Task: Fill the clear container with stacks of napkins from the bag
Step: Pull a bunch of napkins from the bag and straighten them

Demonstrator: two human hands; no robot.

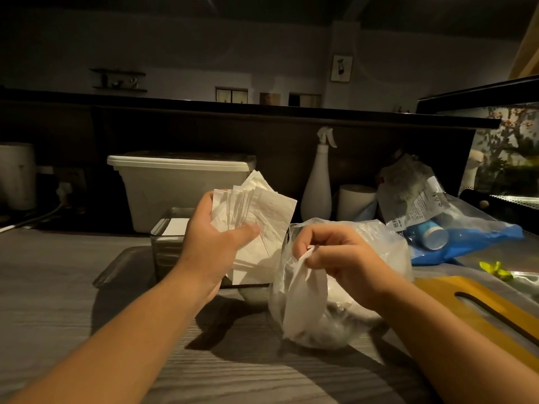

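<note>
Cropped at the bottom edge: both forearms. Centre left, barely seeing the clear container, mostly hidden behind the raised left hand, fingers and thumb clamped round a fanned stack of napkins. Centre right, pinching the bag by its crumpled mouth with the right hand, fingers curled. Contents hard to make out.

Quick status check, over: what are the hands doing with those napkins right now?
Left hand grips fanned napkin stack near clear container. Right hand pinches rim of plastic bag. Container open-topped, nothing seen blocking it.
</note>
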